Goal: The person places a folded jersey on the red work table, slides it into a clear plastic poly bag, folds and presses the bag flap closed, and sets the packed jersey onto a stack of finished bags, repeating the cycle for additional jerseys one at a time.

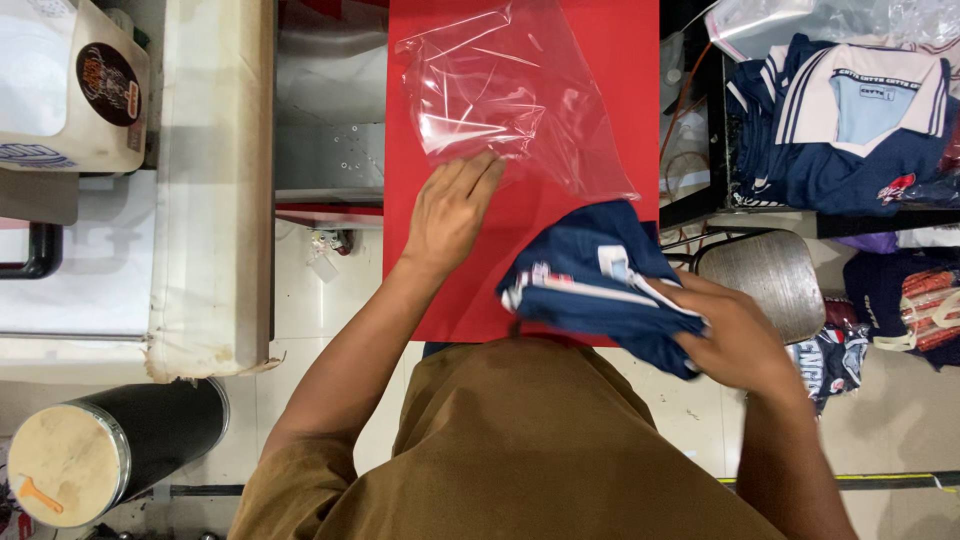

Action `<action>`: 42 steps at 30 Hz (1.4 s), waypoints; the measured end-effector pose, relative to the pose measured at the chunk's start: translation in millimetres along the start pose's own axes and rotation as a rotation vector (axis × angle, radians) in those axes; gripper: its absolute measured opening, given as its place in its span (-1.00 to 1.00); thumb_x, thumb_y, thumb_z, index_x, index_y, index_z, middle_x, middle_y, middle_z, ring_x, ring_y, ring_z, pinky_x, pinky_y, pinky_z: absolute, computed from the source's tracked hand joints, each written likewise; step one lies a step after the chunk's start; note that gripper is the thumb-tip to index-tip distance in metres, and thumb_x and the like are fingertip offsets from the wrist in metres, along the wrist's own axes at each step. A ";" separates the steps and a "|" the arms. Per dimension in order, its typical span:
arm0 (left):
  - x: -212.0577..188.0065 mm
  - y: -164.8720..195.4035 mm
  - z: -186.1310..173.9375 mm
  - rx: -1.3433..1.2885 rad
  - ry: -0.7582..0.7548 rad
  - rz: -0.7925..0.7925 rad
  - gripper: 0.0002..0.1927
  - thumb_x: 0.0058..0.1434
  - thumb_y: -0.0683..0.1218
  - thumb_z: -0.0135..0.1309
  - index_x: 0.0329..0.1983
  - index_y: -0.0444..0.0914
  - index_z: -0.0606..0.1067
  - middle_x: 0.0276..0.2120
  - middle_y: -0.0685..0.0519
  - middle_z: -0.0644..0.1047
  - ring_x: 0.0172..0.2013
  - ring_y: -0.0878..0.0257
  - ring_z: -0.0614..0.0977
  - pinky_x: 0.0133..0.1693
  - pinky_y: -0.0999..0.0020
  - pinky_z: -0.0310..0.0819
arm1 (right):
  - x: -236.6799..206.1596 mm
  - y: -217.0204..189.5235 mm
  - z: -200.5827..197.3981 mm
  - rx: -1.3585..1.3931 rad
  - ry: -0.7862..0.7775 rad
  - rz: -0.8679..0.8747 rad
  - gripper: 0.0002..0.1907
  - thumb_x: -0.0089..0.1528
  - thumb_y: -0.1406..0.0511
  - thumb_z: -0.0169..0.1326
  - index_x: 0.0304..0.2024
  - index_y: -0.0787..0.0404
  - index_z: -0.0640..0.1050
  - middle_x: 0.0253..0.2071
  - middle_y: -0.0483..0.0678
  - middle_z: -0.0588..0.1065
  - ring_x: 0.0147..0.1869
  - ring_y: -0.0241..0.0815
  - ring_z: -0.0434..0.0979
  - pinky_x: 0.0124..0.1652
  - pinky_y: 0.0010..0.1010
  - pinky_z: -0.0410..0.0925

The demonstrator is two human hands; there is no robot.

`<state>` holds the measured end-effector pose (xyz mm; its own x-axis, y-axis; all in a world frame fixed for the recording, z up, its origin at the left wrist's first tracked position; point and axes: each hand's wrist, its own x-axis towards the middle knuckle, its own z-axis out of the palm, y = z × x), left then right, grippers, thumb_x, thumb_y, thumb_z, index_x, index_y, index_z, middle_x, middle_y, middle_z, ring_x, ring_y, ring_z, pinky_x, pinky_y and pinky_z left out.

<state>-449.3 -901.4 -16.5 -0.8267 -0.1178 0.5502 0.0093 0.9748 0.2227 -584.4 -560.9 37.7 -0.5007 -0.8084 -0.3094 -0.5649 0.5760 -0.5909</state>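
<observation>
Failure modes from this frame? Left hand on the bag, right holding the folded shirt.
1. The left hand only presses one edge of the clear plastic bag; its mouth looks flat, so the shirt may snag.
2. The folded navy shirt overhangs the red table edge in the right hand; a loose grip might let it unfold or drop.
</observation>
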 end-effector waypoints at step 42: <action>19.0 101.7 -2.5 -0.595 -0.152 0.218 -0.42 0.13 -0.30 0.08 0.28 -0.27 0.43 0.25 0.01 0.48 0.03 0.05 0.54 0.09 0.18 0.50 | 55.3 8.2 74.7 0.022 0.652 -0.256 -0.50 0.04 0.44 0.21 0.07 0.34 0.58 -0.01 0.17 0.60 0.10 0.01 0.62 0.11 -0.31 0.45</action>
<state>-462.7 -804.9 18.7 -0.8406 0.1419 0.5228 0.4599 0.6970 0.5502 -567.7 -610.0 -40.0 -0.6490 -0.6766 0.3478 -0.7076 0.3690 -0.6026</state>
